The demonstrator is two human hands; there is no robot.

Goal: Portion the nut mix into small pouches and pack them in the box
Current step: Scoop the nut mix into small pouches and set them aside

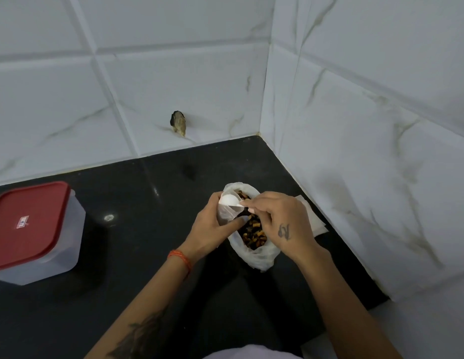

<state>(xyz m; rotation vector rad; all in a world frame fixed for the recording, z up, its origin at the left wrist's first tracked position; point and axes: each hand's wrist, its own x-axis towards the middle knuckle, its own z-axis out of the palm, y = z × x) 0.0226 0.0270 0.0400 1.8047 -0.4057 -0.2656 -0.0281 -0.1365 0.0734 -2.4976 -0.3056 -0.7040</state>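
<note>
Right grip: right hand (282, 224) pinches the handle of a white scoop (229, 200), fingers curled on it; scoop bowl sits over the mouth of the small pouch.
Left grip: left hand (212, 226) clamped round a small clear pouch (224, 215), thumb and fingers wrapped on its sides, holding it upright and open at the top.
Wrist: orange thread band (180, 259) on the left wrist; tattoo on the left forearm and on the back of the right hand.
Nut mix: brown mix (253, 233) sits in a big thin white bag (256, 255), mouth open, directly under and between both hands. More mix shows at the far end of the bag behind the scoop.
Pouch vs bag: pouch touches the left edge of the big bag. Pouch fill level: can't tell.
Table: black glossy table (137, 255), bag standing on it near the right wall.
Paper: white sheets (315, 218) flat on the table just right of the bag, partly under the right hand.
Box: clear box (44, 244) with red lid (29, 221) on, well left of the hands, near the frame edge.
Walls: white marbled tile, corner behind the bag; dark hole (178, 123) in the back wall above the table.
</note>
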